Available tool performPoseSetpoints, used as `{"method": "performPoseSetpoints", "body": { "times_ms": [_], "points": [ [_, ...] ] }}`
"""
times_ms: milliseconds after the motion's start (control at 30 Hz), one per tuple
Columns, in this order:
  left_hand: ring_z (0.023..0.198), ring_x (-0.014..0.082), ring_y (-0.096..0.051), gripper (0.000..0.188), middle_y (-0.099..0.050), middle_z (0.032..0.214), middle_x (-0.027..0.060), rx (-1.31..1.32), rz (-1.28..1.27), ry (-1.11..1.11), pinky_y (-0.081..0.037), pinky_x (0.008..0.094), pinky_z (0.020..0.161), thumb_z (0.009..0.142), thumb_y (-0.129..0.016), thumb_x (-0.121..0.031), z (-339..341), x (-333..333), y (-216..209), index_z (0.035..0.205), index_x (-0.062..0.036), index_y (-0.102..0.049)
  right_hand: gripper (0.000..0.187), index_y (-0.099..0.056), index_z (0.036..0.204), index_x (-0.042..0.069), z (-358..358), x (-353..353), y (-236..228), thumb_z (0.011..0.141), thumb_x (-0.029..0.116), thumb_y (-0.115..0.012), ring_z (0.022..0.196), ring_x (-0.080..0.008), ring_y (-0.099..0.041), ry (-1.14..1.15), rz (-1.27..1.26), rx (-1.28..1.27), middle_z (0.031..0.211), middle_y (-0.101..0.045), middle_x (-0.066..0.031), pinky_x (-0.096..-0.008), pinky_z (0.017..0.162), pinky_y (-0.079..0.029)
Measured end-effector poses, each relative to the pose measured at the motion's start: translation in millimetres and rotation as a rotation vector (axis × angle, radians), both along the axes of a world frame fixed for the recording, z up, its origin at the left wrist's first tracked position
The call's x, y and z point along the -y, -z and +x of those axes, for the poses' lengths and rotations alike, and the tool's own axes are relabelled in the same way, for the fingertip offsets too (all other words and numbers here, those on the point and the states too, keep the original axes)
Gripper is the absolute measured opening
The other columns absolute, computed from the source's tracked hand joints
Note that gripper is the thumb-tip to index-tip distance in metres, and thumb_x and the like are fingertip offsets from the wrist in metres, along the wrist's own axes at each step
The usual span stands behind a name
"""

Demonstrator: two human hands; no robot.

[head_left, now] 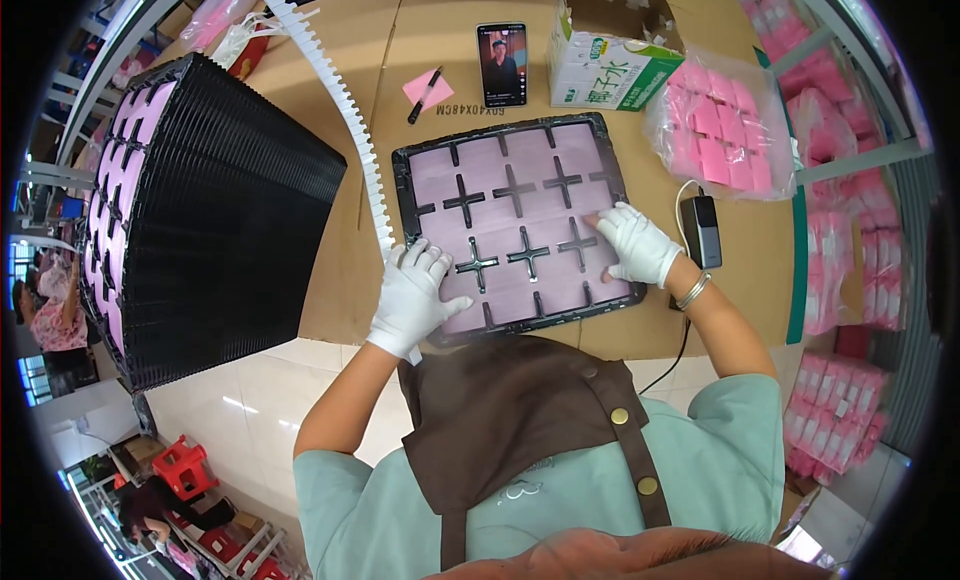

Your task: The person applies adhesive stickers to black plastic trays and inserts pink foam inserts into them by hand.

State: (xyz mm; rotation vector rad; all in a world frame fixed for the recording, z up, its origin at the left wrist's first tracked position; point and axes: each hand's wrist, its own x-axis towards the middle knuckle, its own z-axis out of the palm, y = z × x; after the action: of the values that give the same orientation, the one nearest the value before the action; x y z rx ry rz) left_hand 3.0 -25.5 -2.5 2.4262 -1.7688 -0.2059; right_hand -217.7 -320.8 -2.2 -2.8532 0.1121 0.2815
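The left hand (412, 295) and right hand (638, 245) flanked the black tray (402, 185) (pink-lined, flat on the surface (345, 300)), apparently steadying it, though whether they gripped I couldn't tell.

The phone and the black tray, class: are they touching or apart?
Apart: the head view shows a strip of cardboard between the phone and the far rim of the tray.

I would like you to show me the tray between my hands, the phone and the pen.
Tray (405, 186), head view: on its left rim.
Phone (501, 66), head view: on the middle of its screen.
Pen (425, 95), head view: on the middle of its barrel.
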Motion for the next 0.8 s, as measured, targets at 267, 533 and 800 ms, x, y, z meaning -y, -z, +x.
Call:
{"method": "performPoseSetpoints", "body": {
  "times_ms": [267,533,800],
  "points": [
    [0.127,0.0334,-0.040,0.068,-0.056,0.121,0.0104,-0.117,0.125,-0.005,-0.026,0.0477,0.108,0.069,-0.072,-0.052,16.4,-2.8,4.3,0.118,-0.0061,-0.058,0.103,-0.032,0.138,0.001,-2.0,6.7,8.0,0.056,0.035,-0.083,0.117,-0.0394,-0.044,0.101,0.098,-0.005,0.119,-0.049,-0.0228,-0.0444,0.110,-0.027],
    [0.132,0.0394,-0.032,0.092,-0.042,0.134,0.0177,-0.053,0.108,-0.107,-0.024,0.0485,0.109,0.057,-0.082,-0.049,-13.1,-18.1,3.0,0.129,-0.0022,-0.046,0.103,-0.033,0.139,-0.001,-2.9,-11.5,-0.5,0.056,0.031,-0.084,0.109,-0.0340,-0.049,0.012,-0.069,-0.043,0.114,-0.049,-0.0180,-0.0413,0.099,-0.037],
    [0.102,0.0402,-0.056,0.066,-0.055,0.111,0.0251,-0.591,-0.287,-0.669,-0.047,0.0428,0.088,0.078,-0.072,-0.035,-40.6,-55.3,51.7,0.128,0.0004,-0.048,0.032,-0.062,0.096,-0.003,-50.6,16.7,66.9,0.090,0.028,-0.060,0.073,-0.0250,-0.059,0.924,0.239,0.377,0.083,-0.061,-0.0143,-0.0354,0.068,-0.047]
  ]
}}
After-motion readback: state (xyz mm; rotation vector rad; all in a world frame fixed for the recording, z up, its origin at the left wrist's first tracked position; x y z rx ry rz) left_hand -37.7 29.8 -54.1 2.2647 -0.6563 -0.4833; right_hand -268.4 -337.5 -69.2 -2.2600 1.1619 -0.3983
